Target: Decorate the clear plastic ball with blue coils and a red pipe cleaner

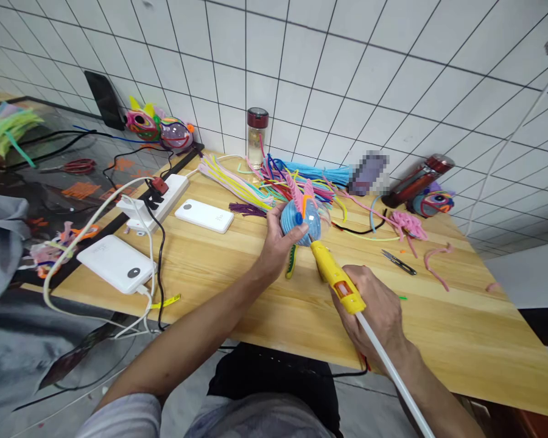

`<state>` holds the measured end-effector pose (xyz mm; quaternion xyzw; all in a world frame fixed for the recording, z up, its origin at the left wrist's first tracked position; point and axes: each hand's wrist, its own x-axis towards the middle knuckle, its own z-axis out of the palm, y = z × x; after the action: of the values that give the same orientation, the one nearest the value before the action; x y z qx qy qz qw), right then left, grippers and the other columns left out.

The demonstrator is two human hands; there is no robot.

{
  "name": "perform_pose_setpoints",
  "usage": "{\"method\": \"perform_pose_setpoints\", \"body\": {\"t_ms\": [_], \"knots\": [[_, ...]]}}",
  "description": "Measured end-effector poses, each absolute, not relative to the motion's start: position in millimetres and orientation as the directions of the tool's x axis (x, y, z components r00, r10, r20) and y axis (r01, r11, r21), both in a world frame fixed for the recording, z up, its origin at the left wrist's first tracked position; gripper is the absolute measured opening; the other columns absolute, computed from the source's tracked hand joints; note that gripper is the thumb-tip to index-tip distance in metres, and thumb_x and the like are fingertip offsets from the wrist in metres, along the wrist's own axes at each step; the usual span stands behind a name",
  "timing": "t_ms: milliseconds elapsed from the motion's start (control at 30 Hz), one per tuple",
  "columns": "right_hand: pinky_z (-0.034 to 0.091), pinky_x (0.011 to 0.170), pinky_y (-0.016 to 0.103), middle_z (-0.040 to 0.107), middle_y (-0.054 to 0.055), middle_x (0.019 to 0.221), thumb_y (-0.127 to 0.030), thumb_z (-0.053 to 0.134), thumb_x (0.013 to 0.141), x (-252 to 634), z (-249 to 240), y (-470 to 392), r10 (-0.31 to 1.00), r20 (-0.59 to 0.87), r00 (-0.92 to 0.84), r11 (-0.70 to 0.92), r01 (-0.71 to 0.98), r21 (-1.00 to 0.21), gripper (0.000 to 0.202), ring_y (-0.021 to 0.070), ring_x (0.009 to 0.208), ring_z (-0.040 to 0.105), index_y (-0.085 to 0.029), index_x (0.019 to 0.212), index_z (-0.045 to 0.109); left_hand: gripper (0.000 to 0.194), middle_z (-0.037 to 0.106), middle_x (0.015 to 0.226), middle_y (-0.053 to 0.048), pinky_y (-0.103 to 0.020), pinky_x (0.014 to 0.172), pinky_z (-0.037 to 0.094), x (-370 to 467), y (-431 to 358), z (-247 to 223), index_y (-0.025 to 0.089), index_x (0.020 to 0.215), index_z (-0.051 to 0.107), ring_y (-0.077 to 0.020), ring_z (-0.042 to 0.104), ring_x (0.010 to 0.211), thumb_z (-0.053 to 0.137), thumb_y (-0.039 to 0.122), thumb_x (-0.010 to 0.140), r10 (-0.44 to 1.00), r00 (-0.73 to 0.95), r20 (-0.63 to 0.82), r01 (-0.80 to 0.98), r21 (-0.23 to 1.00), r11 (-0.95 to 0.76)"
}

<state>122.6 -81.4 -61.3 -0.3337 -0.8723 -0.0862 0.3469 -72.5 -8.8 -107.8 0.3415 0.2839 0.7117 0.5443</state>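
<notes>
My left hand (276,246) is closed around a craft figure (311,220), a clear plastic ball wound on one side with blue pipe cleaner. Pink and orange pieces stick up from its top. My right hand (372,304) grips a yellow hot glue gun (332,274), a long white glue stick (393,371) running out of its back. The gun's nozzle points at the underside of the figure, close to my left thumb; whether it touches cannot be told. Just below the figure, a green and yellow trimmer-like tool (291,263) lies on the wooden table (265,316).
Behind the figure lie bundled pipe cleaners (242,182) and a glass bottle (257,137). To the right are thread snips (399,262), pink pipe cleaner (408,225) and a dark red flask (418,179). On the left are power banks (114,264), a power strip (164,201) and trailing cables.
</notes>
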Motion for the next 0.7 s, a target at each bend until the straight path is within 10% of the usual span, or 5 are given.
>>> {"method": "perform_pose_setpoints", "body": {"t_ms": [700], "knots": [[0.048, 0.066, 0.03, 0.068, 0.005, 0.089, -0.01, 0.056, 0.103, 121.7, -60.2, -80.1, 0.514, 0.666, -0.54, 0.76, 0.647, -0.062, 0.01, 0.0181, 0.073, 0.065, -0.018, 0.109, 0.058, 0.068, 0.063, 0.137, -0.006, -0.037, 0.108, 0.053, -72.6, -8.4, -110.2, 0.028, 0.132, 0.052, -0.0257, 0.061, 0.133, 0.091, 0.046, 0.079, 0.96, -0.186, 0.208, -0.585, 0.762, -0.278]]}}
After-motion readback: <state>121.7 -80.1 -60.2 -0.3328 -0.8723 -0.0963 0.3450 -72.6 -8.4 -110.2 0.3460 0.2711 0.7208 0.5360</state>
